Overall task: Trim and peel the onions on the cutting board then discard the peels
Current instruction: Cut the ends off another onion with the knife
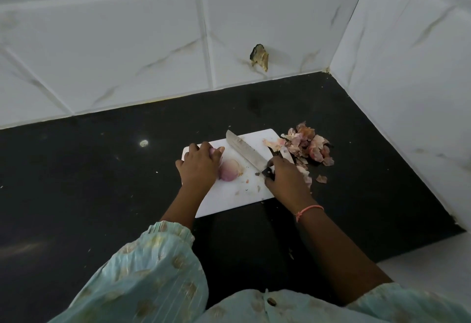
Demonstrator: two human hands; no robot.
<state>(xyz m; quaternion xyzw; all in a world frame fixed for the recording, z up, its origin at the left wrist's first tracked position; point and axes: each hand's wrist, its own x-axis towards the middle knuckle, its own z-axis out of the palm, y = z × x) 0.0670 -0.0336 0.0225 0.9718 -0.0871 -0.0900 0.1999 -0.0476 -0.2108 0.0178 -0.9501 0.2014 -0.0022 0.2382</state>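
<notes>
In the middle of the frame, the left hand (198, 167) curls around an onion (229, 173) on the white board (229, 195). The right hand (285, 178) grips the knife (246, 153). Keep fingers tucked back. Peels (307, 148) sit right of the board.

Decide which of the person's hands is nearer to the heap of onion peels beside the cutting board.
Right. The right hand, gripping the knife, sits against the peel heap. The left hand rests on an onion at the board's opposite side.
</notes>
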